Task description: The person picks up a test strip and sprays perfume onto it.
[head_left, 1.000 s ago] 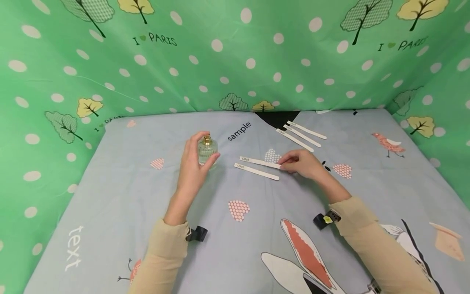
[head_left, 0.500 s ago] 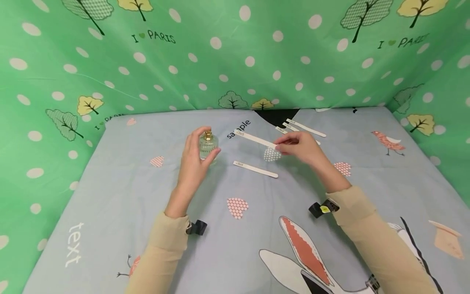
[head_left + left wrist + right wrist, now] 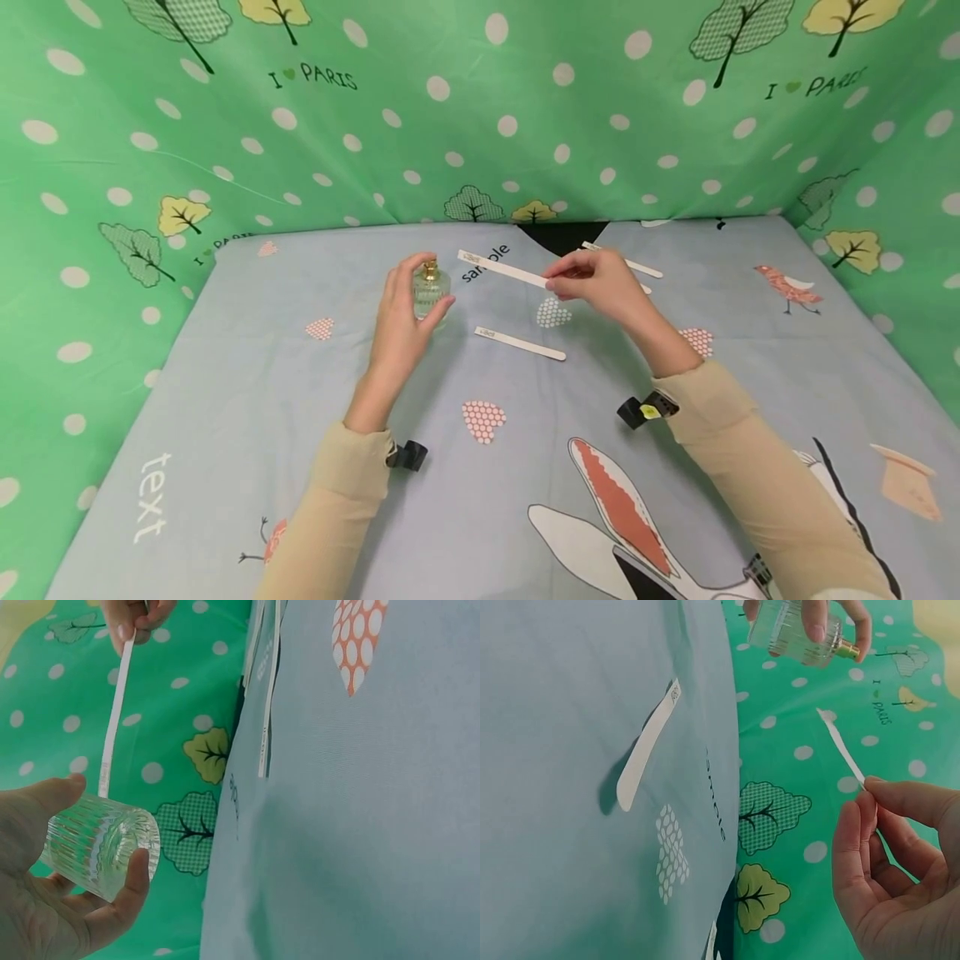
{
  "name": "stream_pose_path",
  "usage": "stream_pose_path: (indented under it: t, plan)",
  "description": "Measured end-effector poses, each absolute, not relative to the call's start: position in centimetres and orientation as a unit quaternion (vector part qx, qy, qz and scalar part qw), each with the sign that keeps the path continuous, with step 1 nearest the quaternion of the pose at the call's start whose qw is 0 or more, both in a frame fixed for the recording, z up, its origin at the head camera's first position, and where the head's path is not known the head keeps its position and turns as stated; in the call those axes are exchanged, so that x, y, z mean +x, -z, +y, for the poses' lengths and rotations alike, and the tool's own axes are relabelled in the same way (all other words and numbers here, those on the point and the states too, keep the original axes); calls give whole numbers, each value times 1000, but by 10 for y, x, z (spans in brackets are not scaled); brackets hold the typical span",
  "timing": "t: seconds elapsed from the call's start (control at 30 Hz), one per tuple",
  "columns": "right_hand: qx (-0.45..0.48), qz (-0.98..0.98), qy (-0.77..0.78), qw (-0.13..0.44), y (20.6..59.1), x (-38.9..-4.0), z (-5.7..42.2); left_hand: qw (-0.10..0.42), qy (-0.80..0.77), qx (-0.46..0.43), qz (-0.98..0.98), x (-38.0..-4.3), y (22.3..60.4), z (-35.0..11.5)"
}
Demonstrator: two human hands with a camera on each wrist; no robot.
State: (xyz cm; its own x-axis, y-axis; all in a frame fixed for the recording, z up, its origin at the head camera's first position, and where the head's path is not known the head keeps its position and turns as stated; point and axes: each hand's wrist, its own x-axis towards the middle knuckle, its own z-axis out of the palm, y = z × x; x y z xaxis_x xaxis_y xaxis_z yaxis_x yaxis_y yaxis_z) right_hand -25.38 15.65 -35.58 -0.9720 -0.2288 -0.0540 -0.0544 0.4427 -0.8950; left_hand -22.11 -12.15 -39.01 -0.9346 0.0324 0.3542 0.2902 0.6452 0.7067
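Note:
My left hand (image 3: 401, 321) grips a small ribbed glass perfume bottle (image 3: 430, 292) with a gold sprayer top and holds it a little above the table; the bottle (image 3: 97, 844) shows between thumb and fingers in the left wrist view. My right hand (image 3: 596, 279) pinches one end of a white paper test strip (image 3: 501, 268), raised off the cloth with its free end toward the bottle (image 3: 799, 630). In the right wrist view the strip (image 3: 841, 748) runs from my fingertips (image 3: 862, 814) up to the bottle. A second strip (image 3: 520, 343) lies flat on the cloth between both hands.
More white strips (image 3: 633, 267) lie behind my right hand near the back edge. The table wears a blue-grey printed cloth (image 3: 225, 400). Green polka-dot fabric walls (image 3: 480, 108) enclose the back and both sides.
My right hand lifted one strip off the cloth and carried it up and left toward the bottle. The left hand raised the bottle slightly.

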Motion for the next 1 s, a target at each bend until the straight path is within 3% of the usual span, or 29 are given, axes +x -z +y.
stream_pose_path:
  t: [1.0]
  plan:
    - [-87,824,551,100,355,-254,146,172,414,-51,-893,-229,393,-123]
